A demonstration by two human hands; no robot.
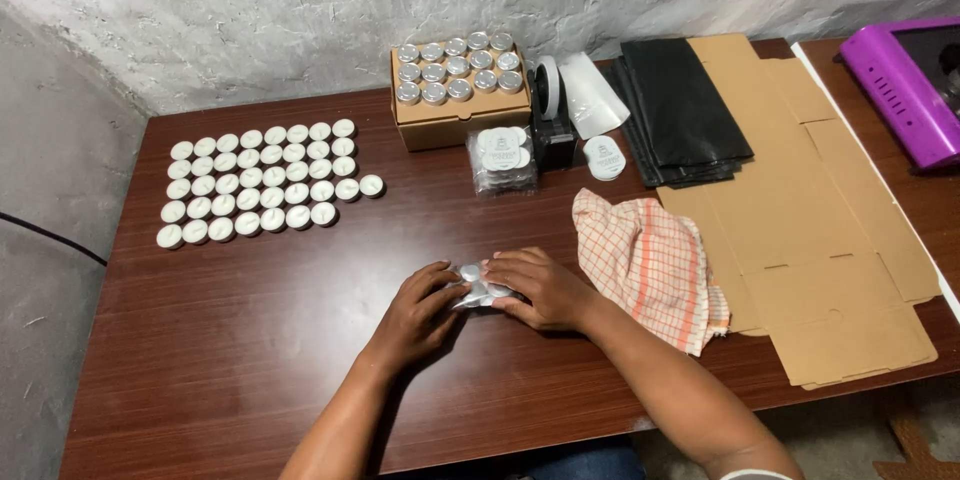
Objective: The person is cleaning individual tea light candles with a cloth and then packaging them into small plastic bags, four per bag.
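Spanning frame: dark wooden table (250, 340), rough grey plaster wall (300, 10) behind.

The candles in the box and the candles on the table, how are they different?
The candles in the cardboard box look silvery and shiny; the candles laid out on the table look white. The boxed ones sit packed tight inside the open box at the back, while the white ones stand in open rows on the bare wood at the left, with a few ragged at the right edge. Both are small, round and alike in size.
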